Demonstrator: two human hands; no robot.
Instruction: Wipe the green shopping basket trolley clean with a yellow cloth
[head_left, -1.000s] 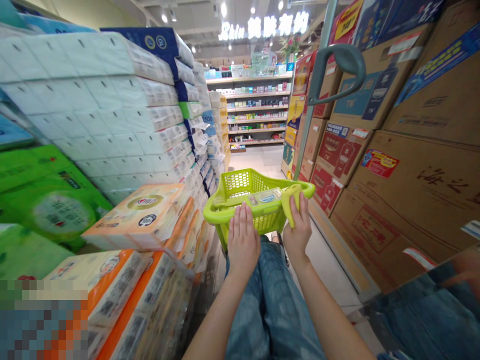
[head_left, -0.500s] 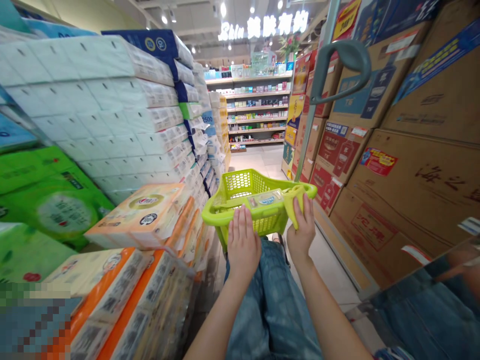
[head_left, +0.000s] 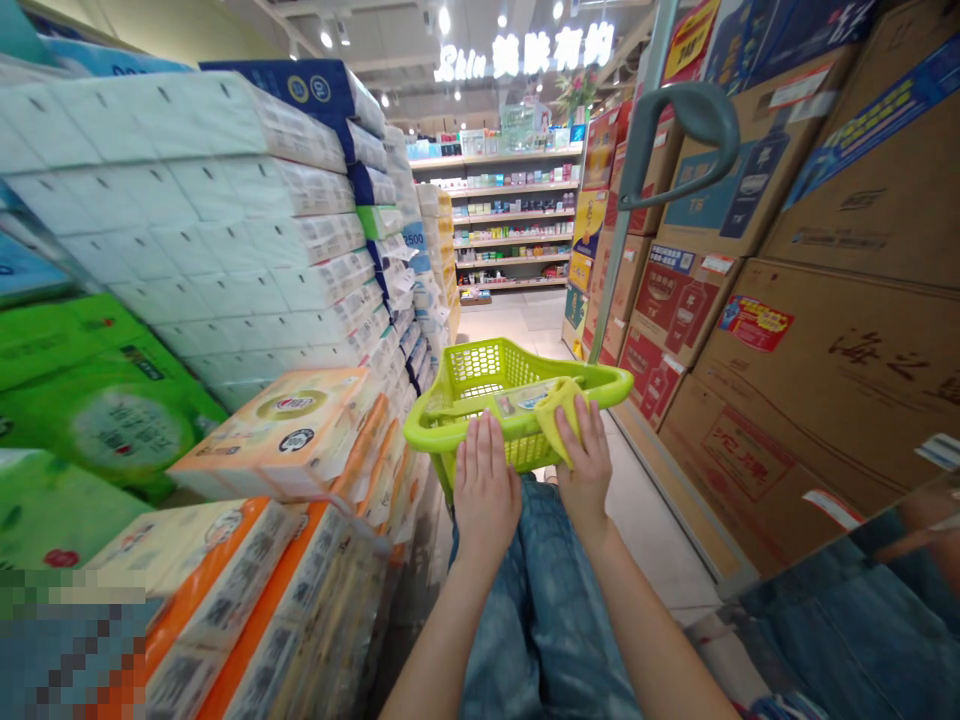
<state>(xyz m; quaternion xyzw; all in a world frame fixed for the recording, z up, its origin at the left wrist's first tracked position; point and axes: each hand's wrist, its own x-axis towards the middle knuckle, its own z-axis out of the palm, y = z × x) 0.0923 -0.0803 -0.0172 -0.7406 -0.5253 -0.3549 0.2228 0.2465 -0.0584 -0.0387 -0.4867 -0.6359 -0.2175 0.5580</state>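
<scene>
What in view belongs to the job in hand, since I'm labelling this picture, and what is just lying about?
In use:
- green basket
- yellow cloth, against the basket
- right hand, on the cloth
- left hand, against the basket

Just around:
- stacked tissue packs
- cardboard boxes
- stocked shelves

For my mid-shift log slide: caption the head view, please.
Right hand holds a yellow cloth against the green basket; left hand touches its near side.

Basket (head_left: 448, 438) was latticed lime green, cloth (head_left: 553, 412) was yellow, packs (head_left: 176, 190) at ten o'clock were white, cartons (head_left: 862, 375) at three o'clock brown.
</scene>
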